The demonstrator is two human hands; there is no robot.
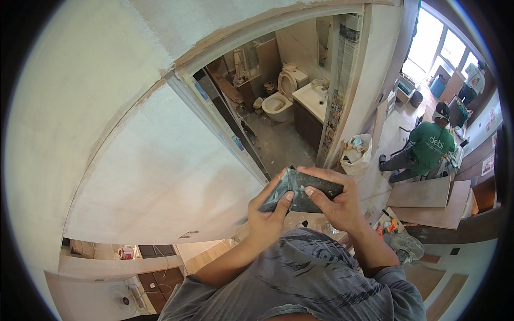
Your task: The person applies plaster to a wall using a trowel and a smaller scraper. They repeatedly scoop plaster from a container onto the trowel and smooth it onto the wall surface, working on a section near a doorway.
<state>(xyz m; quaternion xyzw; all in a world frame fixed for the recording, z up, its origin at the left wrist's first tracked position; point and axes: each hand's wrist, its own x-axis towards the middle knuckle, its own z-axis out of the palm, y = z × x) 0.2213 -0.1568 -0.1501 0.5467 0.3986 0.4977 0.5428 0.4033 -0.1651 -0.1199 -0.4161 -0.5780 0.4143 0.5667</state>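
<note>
Between both hands is a dark folded sheet (299, 182), streaked with pale dust; it looks like sandpaper, creased down the middle. My left hand (266, 218) grips its left half, thumb on the front and fingers behind. On the other half, my right hand (338, 204) pinches the sheet with the thumb pressed to its face and fingers along the top edge. The sheet is held up in front of my chest, apart from the pale, patchy wall panel (160, 179) on the left.
Ahead, a doorway frames a dusty bathroom with a toilet (277, 107) and a washbasin (309, 96). A full white sack (357, 155) stands beside the frame. At right, a person in green (430, 147) bends near loose boards (423, 193); another person (474, 83) is farther back. A fan (408, 246) stands lower right.
</note>
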